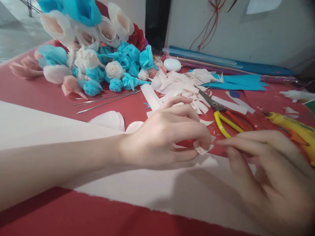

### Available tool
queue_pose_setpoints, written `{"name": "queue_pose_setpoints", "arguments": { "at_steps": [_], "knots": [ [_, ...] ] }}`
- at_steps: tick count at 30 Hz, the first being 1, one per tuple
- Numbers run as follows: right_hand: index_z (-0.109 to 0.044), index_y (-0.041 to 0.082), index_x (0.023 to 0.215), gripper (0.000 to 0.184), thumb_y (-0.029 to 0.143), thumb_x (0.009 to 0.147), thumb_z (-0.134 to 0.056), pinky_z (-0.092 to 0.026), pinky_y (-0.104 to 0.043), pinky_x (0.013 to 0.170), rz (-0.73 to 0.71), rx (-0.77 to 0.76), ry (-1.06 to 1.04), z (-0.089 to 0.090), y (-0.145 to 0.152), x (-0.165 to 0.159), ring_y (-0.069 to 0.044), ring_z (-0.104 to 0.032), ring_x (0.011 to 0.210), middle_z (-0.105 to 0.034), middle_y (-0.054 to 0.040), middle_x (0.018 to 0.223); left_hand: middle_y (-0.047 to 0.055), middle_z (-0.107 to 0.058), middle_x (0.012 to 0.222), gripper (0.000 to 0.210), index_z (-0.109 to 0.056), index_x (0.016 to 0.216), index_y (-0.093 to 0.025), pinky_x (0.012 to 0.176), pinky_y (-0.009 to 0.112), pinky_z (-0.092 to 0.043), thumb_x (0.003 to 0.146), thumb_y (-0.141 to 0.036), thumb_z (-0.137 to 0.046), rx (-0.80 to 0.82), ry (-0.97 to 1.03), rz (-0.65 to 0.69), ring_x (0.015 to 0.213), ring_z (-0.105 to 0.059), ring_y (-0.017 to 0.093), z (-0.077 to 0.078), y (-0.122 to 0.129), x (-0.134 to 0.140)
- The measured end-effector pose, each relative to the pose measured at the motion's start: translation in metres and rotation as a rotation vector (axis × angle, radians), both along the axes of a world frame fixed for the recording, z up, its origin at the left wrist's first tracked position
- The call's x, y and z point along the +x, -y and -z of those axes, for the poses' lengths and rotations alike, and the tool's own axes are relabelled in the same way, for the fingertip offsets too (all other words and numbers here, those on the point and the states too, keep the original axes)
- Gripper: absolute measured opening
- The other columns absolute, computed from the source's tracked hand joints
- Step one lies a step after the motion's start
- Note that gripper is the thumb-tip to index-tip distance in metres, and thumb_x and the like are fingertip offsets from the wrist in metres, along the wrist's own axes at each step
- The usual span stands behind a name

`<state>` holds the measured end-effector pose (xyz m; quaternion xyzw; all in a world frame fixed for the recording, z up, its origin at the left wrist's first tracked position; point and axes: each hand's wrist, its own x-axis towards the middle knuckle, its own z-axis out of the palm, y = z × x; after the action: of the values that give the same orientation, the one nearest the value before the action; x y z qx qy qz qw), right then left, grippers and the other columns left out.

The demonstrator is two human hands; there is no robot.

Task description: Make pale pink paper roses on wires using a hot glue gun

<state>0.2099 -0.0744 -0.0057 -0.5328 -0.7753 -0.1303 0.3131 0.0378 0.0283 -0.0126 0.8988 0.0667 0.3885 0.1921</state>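
Observation:
My left hand (167,134) reaches across from the left, its thumb and index finger pinching a small curled piece of pale pink crepe paper (203,150). Just to the right of that piece, my right hand (268,170) has its thumb and index finger drawn together; whatever may be between them cannot be made out. Beneath both hands lies a large sheet of pale pink paper (137,188). Rounded paper petals (108,121) are stacked behind my left wrist. Scissors (219,108) with yellow and red handles rest beyond the hands.
Blue, cream and peach paper flowers (113,70) crowd the back left, with thin wires (105,101) before them. Paper scraps (172,82) and a white oval object (172,65) lie mid-table. Blue paper (236,82) is behind. A yellow glue gun (290,126) sits right.

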Motion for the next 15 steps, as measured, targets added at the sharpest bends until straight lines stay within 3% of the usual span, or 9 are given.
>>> {"name": "queue_pose_setpoints", "arguments": {
  "at_steps": [3,6,10,15],
  "knots": [
    [-0.056,0.014,0.091,0.010,0.008,0.085,-0.051,-0.040,-0.024,0.074,0.054,0.005,-0.067,-0.004,-0.003,0.003,-0.012,-0.052,0.080,-0.054,-0.0034,0.086,-0.005,-0.067,0.066,0.009,-0.056,0.070,-0.020,0.100,0.034,-0.030,0.071,-0.011,-0.058,-0.028,0.001,-0.007,0.069,-0.057,0.012,-0.001,0.000,0.000],
    [-0.055,0.015,0.095,0.012,0.015,0.086,-0.048,-0.039,-0.023,0.080,0.084,-0.103,-0.123,-0.009,-0.006,0.006,-0.013,-0.051,0.086,-0.055,-0.0031,0.091,-0.005,-0.066,0.066,0.013,-0.057,0.069,-0.019,0.095,0.031,-0.035,0.070,-0.007,-0.056,-0.065,0.009,-0.024,0.068,-0.056,0.010,-0.002,0.001,0.000],
    [-0.056,0.020,0.095,0.015,0.024,0.087,-0.044,-0.040,-0.022,0.077,0.013,-0.332,-0.192,-0.013,-0.008,0.007,-0.013,-0.052,0.087,-0.057,0.0002,0.093,-0.002,-0.066,0.068,0.012,-0.059,0.071,-0.018,0.090,0.029,-0.038,0.070,-0.006,-0.057,-0.109,0.014,-0.016,0.070,-0.056,0.010,-0.003,0.000,0.000],
    [-0.056,0.024,0.089,0.008,0.026,0.086,-0.049,-0.042,-0.023,0.071,-0.057,-0.416,-0.292,-0.011,-0.010,0.008,-0.012,-0.054,0.086,-0.058,0.0029,0.090,0.000,-0.067,0.069,0.014,-0.060,0.072,-0.015,0.090,0.030,-0.039,0.068,-0.002,-0.056,-0.145,0.004,-0.008,0.071,-0.056,0.011,-0.003,-0.001,0.001]
  ]
}}
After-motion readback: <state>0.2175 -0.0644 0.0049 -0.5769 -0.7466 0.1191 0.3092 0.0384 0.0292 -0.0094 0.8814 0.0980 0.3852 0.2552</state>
